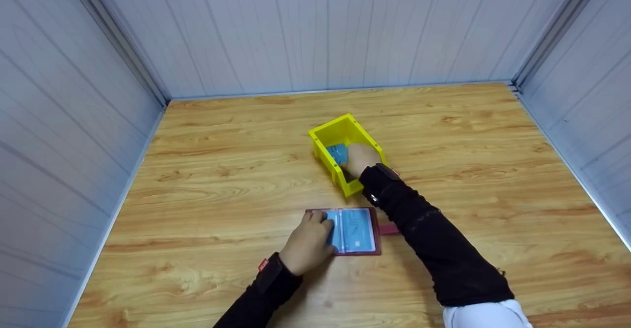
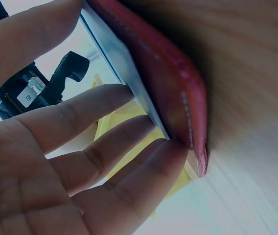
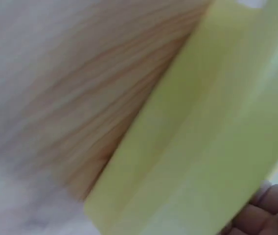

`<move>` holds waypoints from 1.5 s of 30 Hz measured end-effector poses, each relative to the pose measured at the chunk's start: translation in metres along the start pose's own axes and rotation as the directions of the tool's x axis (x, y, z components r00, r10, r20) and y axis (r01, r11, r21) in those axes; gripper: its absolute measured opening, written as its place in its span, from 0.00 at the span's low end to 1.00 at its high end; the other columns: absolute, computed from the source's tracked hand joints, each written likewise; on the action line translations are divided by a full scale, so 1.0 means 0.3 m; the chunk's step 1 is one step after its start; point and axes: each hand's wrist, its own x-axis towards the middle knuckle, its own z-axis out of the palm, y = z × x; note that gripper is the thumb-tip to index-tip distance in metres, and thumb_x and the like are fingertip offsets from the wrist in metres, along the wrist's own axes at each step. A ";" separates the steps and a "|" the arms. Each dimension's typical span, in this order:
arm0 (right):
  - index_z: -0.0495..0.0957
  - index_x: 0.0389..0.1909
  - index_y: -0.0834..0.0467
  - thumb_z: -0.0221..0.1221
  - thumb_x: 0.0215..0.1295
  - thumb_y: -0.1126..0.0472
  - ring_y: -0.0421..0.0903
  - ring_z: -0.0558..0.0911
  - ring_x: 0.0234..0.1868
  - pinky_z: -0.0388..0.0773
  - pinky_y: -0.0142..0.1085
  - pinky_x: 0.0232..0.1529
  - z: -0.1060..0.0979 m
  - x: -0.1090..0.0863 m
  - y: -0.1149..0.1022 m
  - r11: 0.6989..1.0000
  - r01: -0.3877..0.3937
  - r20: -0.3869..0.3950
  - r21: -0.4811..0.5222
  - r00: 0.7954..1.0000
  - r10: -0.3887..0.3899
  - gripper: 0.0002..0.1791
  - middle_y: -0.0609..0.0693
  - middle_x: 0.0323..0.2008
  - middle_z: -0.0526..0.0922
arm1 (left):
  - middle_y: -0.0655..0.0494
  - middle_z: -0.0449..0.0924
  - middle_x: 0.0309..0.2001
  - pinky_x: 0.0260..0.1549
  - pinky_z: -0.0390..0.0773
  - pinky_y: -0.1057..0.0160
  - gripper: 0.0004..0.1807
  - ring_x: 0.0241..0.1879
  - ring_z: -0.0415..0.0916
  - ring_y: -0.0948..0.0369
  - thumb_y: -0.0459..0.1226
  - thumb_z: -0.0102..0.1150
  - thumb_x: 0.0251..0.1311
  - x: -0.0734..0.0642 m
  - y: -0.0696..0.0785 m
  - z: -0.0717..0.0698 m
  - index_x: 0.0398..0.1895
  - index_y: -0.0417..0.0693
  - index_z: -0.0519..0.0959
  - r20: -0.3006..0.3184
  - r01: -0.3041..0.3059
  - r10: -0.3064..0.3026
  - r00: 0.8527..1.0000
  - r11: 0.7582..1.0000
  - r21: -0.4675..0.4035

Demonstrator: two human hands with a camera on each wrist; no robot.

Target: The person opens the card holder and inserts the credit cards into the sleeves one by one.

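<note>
A red card holder [image 1: 378,236] lies spread on the table, with blue cards [image 1: 359,232] behind its clear sleeves. My left hand [image 1: 309,241] holds its left half, thumb at the near edge and fingertips on the sleeve; the left wrist view shows these fingertips [image 2: 144,128] against the sleeve's edge. Just beyond stands a yellow bin [image 1: 353,188]. My right hand [image 1: 362,156] reaches into it, beside a blue card [image 1: 337,153]. In the right wrist view, curled fingers [image 3: 271,210] show behind the bin wall. I cannot tell whether they hold a card.
A red strap [image 1: 388,229] sticks out from the holder's right side, partly under my right forearm. The wooden table [image 1: 222,170] is bounded by pale panels [image 1: 305,32] at the back and both sides.
</note>
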 end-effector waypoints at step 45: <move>0.70 0.40 0.60 0.58 0.68 0.62 0.38 0.77 0.22 0.79 0.31 0.26 0.099 -0.355 0.345 0.487 -0.006 0.131 0.873 0.966 -0.223 0.08 0.43 0.24 0.79 | 0.43 0.76 0.55 0.54 0.76 0.53 0.27 0.54 0.71 0.48 0.43 0.72 0.50 0.006 0.001 -0.004 0.52 0.39 0.80 0.074 0.047 -0.047 0.996 0.999 -0.008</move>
